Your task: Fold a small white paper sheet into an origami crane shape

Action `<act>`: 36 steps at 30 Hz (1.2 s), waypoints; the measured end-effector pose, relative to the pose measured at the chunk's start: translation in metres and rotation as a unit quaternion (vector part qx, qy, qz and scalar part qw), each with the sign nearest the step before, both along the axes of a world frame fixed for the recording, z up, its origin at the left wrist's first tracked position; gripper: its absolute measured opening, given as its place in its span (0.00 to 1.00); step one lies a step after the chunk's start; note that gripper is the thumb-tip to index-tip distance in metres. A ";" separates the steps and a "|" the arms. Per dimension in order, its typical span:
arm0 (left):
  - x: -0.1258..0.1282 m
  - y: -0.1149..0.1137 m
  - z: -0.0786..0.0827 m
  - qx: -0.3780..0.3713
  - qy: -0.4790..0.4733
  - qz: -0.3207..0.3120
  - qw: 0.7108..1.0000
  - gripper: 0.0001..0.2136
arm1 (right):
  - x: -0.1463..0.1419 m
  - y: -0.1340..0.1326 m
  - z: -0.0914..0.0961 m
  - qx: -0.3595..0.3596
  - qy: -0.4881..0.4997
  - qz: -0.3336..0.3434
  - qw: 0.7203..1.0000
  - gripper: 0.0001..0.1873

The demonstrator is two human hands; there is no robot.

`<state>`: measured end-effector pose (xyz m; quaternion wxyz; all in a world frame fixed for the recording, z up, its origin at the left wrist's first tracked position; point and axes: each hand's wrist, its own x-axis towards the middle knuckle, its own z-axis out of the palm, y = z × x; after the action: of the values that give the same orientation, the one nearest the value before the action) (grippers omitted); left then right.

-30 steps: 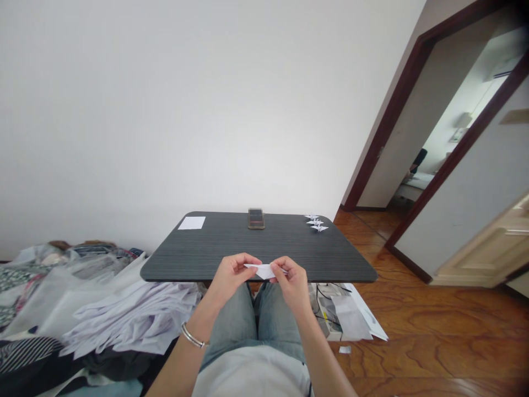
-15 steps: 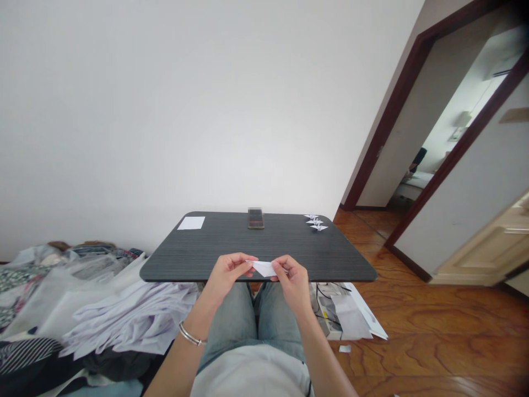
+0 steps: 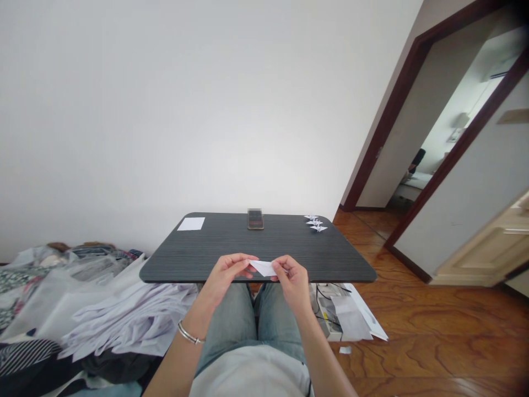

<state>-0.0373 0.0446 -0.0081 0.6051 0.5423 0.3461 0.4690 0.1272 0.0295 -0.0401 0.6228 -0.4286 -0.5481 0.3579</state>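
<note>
A small folded white paper [image 3: 264, 268] is pinched between both my hands over the near edge of the dark table [image 3: 206, 253]. My left hand [image 3: 226, 274], with a bracelet on the wrist, pinches the paper's left tip. My right hand [image 3: 294, 279] grips its right end with curled fingers. Both hands hover above my lap in jeans.
On the table's far side lie a blank white sheet [image 3: 191, 223], a phone [image 3: 255, 219] and three folded paper cranes [image 3: 316, 223]. A heap of clothes and plastic bags [image 3: 82, 309] fills the left. Papers and cables [image 3: 347, 317] lie on the wooden floor; an open doorway [image 3: 438, 160] is at right.
My hands and the folded paper have barely shifted, drifting slightly up toward the table edge. Grip on the paper is the same.
</note>
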 end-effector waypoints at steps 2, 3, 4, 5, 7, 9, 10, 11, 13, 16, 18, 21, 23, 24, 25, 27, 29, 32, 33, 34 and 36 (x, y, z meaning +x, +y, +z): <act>-0.001 0.001 -0.002 -0.004 -0.007 -0.004 1.000 0.10 | 0.000 0.000 -0.001 0.002 -0.002 0.000 1.000 0.11; -0.001 0.002 -0.003 -0.006 -0.012 -0.004 1.000 0.10 | 0.000 0.000 -0.002 0.002 -0.003 0.000 1.000 0.11; -0.001 0.002 -0.004 -0.008 -0.016 -0.004 1.000 0.10 | 0.000 0.001 -0.003 0.001 -0.005 0.000 1.000 0.11; -0.001 0.002 -0.004 -0.009 -0.019 -0.004 1.000 0.11 | 0.001 0.001 -0.003 0.000 -0.008 0.001 1.000 0.12; -0.001 0.001 -0.004 -0.008 -0.022 -0.004 1.000 0.11 | 0.001 0.002 -0.005 -0.001 -0.011 0.000 1.000 0.12; 0.000 0.000 -0.003 -0.008 -0.024 -0.003 1.000 0.12 | 0.001 0.002 -0.006 0.001 -0.013 -0.002 1.000 0.11; 0.001 0.000 -0.003 -0.008 -0.023 -0.001 1.000 0.12 | 0.001 0.002 -0.006 0.002 -0.014 -0.004 1.000 0.11; 0.002 -0.001 -0.002 -0.006 -0.020 0.002 1.000 0.12 | 0.000 0.002 -0.006 0.003 -0.016 -0.004 1.000 0.11; 0.005 -0.002 -0.001 0.003 -0.003 0.007 1.000 0.12 | -0.001 0.001 -0.005 0.005 -0.018 0.000 1.000 0.11; 0.009 -0.002 -0.001 0.024 0.031 0.024 0.999 0.11 | -0.002 0.001 -0.005 0.005 -0.019 0.004 1.000 0.11; 0.011 -0.002 -0.001 0.034 0.046 0.040 0.998 0.11 | -0.002 0.001 -0.006 0.004 -0.017 0.004 1.000 0.11; 0.011 -0.003 -0.002 0.044 0.056 0.054 0.996 0.11 | -0.003 0.002 -0.007 0.004 -0.016 0.003 1.000 0.11; 0.011 -0.003 -0.002 0.046 0.061 0.060 0.995 0.12 | -0.004 0.002 -0.007 0.002 -0.014 0.002 1.000 0.11; 0.011 -0.003 -0.002 0.047 0.063 0.061 0.995 0.11 | -0.004 0.002 -0.007 0.000 -0.012 0.002 1.000 0.12; 0.010 -0.003 -0.002 0.048 0.064 0.061 0.995 0.11 | -0.004 0.002 -0.007 -0.001 -0.010 0.002 1.000 0.12; 0.010 -0.003 -0.001 0.050 0.068 0.060 0.995 0.11 | -0.004 0.002 -0.006 -0.006 -0.004 0.006 1.000 0.12; 0.010 -0.003 -0.001 0.052 0.073 0.061 0.994 0.11 | -0.004 0.001 -0.004 -0.013 0.006 0.014 1.000 0.12; 0.011 -0.002 -0.001 0.061 0.078 0.057 0.993 0.11 | -0.004 0.000 -0.002 -0.027 0.005 0.026 0.999 0.12; 0.011 -0.002 -0.001 0.065 0.078 0.052 0.993 0.11 | -0.004 0.000 -0.002 -0.031 0.001 0.029 0.999 0.12; 0.011 -0.002 -0.002 0.069 0.078 0.046 0.993 0.11 | -0.004 0.000 -0.001 -0.034 -0.003 0.032 0.999 0.12; 0.011 -0.001 -0.002 0.072 0.079 0.035 0.994 0.12 | -0.003 0.000 -0.001 -0.036 -0.008 0.038 0.999 0.12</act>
<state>-0.0261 0.0433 -0.0097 0.5180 0.6077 0.3770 0.4694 0.1237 0.0296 -0.0413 0.5886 -0.4328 -0.5552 0.3975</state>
